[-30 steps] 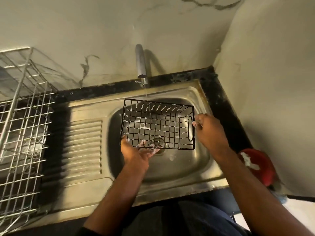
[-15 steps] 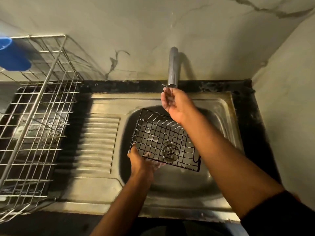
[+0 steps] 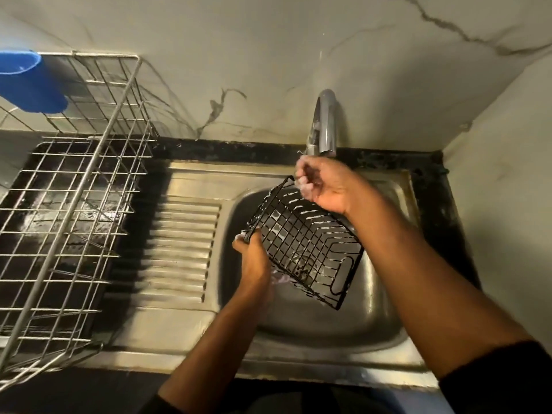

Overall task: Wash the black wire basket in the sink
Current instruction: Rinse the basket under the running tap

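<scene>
The black wire basket is held tilted over the bowl of the steel sink, its upper corner raised toward the tap and its handle end dipping toward the sink's near right side. Nothing can be seen inside the basket; the sink drain shows through its mesh. The left hand grips the basket's left rim, fingers curled round the wire. The right hand is at the basket's upper corner, just below the tap spout, fingers curled; whether it pinches the wire cannot be told through the blur. Left of the sink bowl lies the ribbed drainboard, and beyond that a silver dish rack stands on the dark tabletop, a blue cup at its far left corner.
</scene>
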Action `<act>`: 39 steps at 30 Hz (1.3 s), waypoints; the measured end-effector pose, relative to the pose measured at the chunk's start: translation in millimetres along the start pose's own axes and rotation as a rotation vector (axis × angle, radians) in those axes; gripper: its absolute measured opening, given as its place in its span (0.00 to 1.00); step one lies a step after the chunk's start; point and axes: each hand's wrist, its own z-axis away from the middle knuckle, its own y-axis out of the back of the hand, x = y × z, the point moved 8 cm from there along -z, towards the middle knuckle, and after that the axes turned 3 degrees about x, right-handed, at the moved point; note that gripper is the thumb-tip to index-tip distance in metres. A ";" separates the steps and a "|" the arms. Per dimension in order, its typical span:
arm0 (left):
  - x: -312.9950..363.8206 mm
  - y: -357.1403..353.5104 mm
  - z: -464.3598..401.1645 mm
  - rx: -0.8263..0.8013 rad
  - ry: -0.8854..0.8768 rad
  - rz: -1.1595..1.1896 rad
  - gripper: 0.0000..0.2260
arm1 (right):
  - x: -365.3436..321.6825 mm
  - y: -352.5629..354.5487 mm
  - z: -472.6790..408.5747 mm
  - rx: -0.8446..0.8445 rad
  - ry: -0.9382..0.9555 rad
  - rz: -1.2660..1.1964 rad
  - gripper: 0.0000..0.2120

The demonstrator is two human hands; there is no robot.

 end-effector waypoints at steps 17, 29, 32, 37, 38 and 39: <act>20.9 -22.8 13.1 -0.139 -0.448 -0.361 0.26 | -2.2 12.9 1.2 0.075 0.072 0.232 0.08; 22.9 -32.9 -3.8 -0.088 -0.452 -0.299 0.24 | -8.5 8.8 -5.0 0.044 0.058 -0.030 0.14; 24.4 -33.7 -6.8 -0.102 -0.474 -0.313 0.17 | -2.2 5.4 -15.7 0.011 0.043 -0.151 0.15; 27.4 -31.8 -12.0 -0.106 -0.515 -0.225 0.20 | 2.1 1.1 -20.0 0.012 0.029 -0.097 0.15; 24.5 -31.9 -16.0 -0.112 -0.500 -0.196 0.21 | 2.3 0.1 -21.5 0.014 0.019 -0.109 0.16; 23.7 -31.6 -16.5 -0.118 -0.491 -0.167 0.20 | 3.0 -1.7 -22.8 -0.007 -0.005 -0.093 0.18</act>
